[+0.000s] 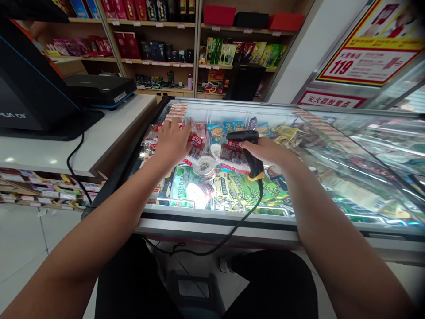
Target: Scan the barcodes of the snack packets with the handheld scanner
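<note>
My right hand (265,150) is wrapped round the grip of a black barcode scanner (255,161), its head pointing left over the freezer. Below the scanner head lies a clear packet with a red label and brown contents (232,154). My left hand (174,139) rests palm down with its fingers apart over similar red-labelled packets on the freezer's glass top. One such packet (196,147) shows just right of that hand, and another packet (151,138) lies to its left. What the left fingertips touch is partly hidden.
The chest freezer (219,224) holds bagged and tubbed frozen goods under glass. The scanner's cable (229,237) hangs over its front edge. A counter (109,133) with a black terminal (29,84) stands left. Stocked shelves (156,62) line the back. A stool (194,288) is below.
</note>
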Available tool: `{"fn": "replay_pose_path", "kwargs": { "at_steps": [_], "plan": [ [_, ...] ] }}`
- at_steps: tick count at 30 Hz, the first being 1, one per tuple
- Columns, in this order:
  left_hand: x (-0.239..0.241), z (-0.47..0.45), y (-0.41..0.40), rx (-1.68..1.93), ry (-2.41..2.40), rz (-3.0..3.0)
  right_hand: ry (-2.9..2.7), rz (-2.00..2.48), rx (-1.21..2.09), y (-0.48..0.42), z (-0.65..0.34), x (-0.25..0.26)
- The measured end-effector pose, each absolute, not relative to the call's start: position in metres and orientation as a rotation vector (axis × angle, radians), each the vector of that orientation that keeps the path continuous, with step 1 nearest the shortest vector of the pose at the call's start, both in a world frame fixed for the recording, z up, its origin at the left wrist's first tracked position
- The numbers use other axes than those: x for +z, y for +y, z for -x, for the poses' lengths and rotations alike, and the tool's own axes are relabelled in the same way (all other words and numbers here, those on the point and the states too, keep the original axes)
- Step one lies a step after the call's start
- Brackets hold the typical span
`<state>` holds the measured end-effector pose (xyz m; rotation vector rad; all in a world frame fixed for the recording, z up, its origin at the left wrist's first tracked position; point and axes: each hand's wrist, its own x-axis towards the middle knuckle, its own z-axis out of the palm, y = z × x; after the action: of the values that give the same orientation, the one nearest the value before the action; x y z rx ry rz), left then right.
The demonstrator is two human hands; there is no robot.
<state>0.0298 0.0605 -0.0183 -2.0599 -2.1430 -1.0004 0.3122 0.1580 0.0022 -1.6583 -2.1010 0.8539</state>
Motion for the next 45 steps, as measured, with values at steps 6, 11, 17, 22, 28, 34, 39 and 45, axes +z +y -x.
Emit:
{"fn": "replay_pose_path", "kwargs": {
  "at_steps": [6, 11, 17, 22, 28, 34, 39, 45],
  "plan": [
    [-0.029, -0.076, 0.051, -0.636, -2.009, 2.639, -1.965, 1.623, 0.974, 0.150, -0.305, 0.004],
    [-0.037, -0.086, 0.053, -0.777, -2.159, 2.700, -1.694, 1.505, 1.303, 0.146, -0.297, 0.004],
    [-0.031, -0.085, 0.059, -1.886, -2.437, 2.329, -1.495, 1.258, 1.439, 0.136, -0.288, 0.008],
    [-0.031, -0.075, 0.066, -2.674, -2.493, 2.015, -1.574, 1.057, 1.463, 0.121, -0.280, 0.013],
    [-0.028, -0.059, 0.075, -2.661, -2.176, 1.833, -1.665, 1.107, 1.359, 0.123, -0.279, 0.010],
    [-0.020, -0.051, 0.080, -2.891, -1.906, 1.485, -1.839, 0.970, 1.583, 0.110, -0.277, 0.012],
    [-0.022, -0.046, 0.082, -2.884, -1.946, 1.437, -1.957, 0.944, 1.502, 0.103, -0.274, 0.010],
    [-0.020, -0.048, 0.080, -2.923, -1.938, 1.403, -2.001, 0.924, 1.460, 0.108, -0.276, 0.006]
  ]
}}
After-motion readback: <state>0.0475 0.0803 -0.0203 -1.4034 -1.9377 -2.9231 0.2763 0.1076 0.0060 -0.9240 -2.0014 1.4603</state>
